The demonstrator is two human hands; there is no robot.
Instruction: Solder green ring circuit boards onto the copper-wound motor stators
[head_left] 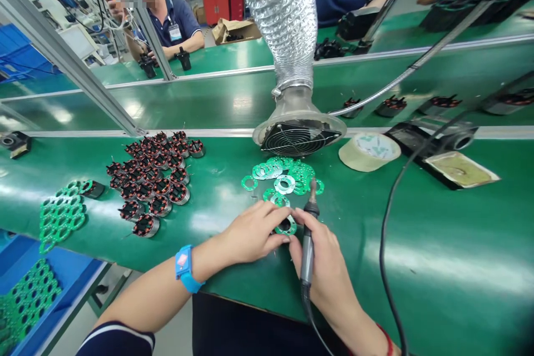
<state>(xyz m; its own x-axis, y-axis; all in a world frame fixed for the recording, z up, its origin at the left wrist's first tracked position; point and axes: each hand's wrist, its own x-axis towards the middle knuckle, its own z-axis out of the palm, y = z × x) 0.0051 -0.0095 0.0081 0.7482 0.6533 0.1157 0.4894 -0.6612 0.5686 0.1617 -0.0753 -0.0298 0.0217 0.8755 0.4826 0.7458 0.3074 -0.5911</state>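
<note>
Between my fingertips is a green ring-shaped circuit board (292, 228) with a dark centre; what lies beneath it is mostly hidden. My left hand (250, 231) is closed on its left side, thumb below and fingers above. A soldering iron (307, 253) rests in my right hand (329, 258), its tip pointing up and away from the board. The thumb and index finger of that same hand touch the board's right edge. Just beyond my hands lies a loose pile of similar ring boards (287, 169), some green side up, some pale.
Motor stators with copper windings (152, 172) stand grouped at left, near a green board panel (62, 217). A fume extractor hood (298, 128) hangs over the pile. Tape roll (369, 151), sponge tray (463, 169) and black cable (384, 250) are at right. Co-workers sit opposite.
</note>
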